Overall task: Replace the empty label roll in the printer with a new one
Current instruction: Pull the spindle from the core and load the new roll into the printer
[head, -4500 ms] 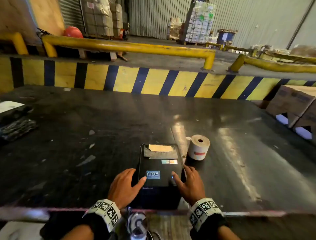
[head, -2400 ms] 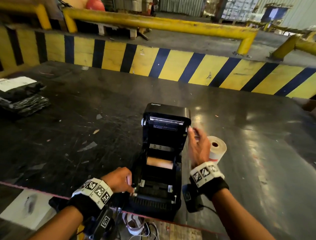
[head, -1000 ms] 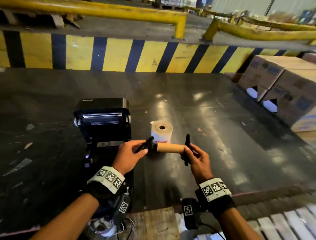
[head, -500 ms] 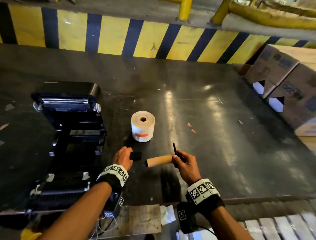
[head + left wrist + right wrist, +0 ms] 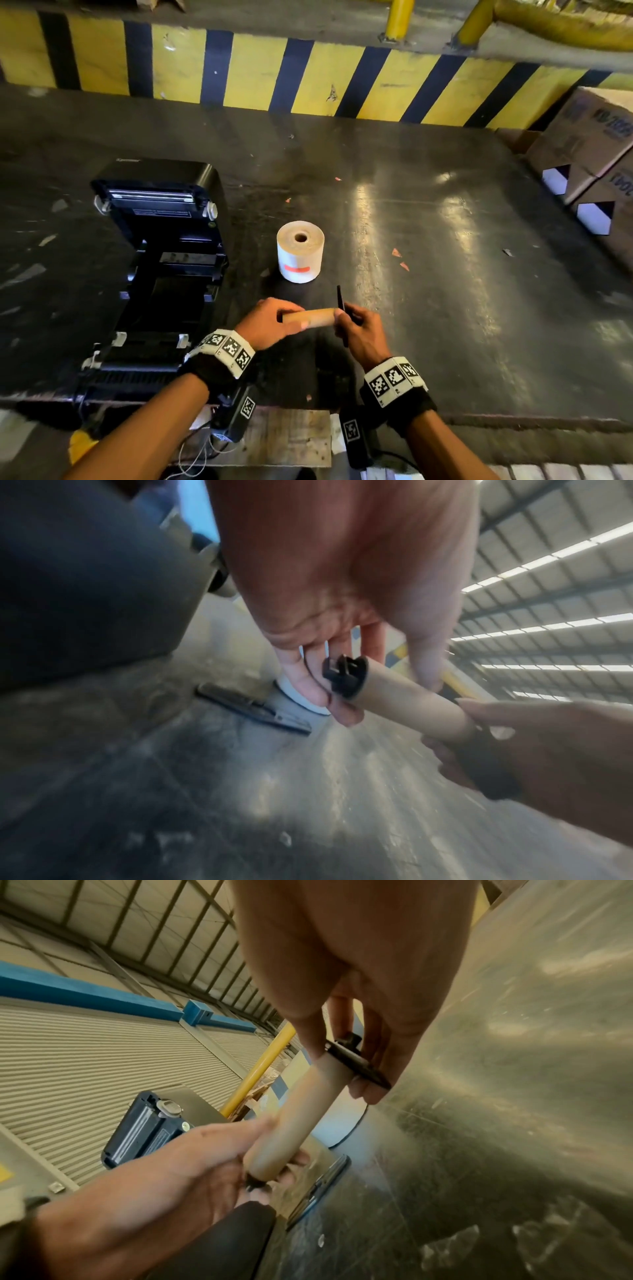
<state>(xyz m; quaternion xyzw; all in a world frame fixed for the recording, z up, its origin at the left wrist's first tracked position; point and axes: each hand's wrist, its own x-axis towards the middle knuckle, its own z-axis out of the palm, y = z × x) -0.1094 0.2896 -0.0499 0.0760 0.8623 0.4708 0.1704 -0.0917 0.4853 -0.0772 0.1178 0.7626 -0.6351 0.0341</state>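
My two hands hold the empty brown cardboard core [image 5: 310, 317] level above the dark table, in front of the new white label roll [image 5: 300, 251]. My left hand [image 5: 291, 320] grips the core's left end, where a black spindle tip [image 5: 342, 674] sticks out. My right hand [image 5: 342, 317] pinches the black spindle flange [image 5: 356, 1064] at the core's right end. The black printer [image 5: 154, 274] stands at the left with its lid raised and its roll bay empty. A loose black guide plate [image 5: 253, 710] lies on the table under my left hand.
Cardboard boxes [image 5: 589, 164] stand at the table's right edge. A yellow and black striped barrier [image 5: 308, 78] runs along the far side. Small paper scraps [image 5: 399, 258] lie right of the new roll. A wooden pallet [image 5: 284, 438] sits below the near edge.
My left hand has come back from the table beside the printer and now grips the core's left end. The right hand still holds the flange end, and the view has shifted slightly.
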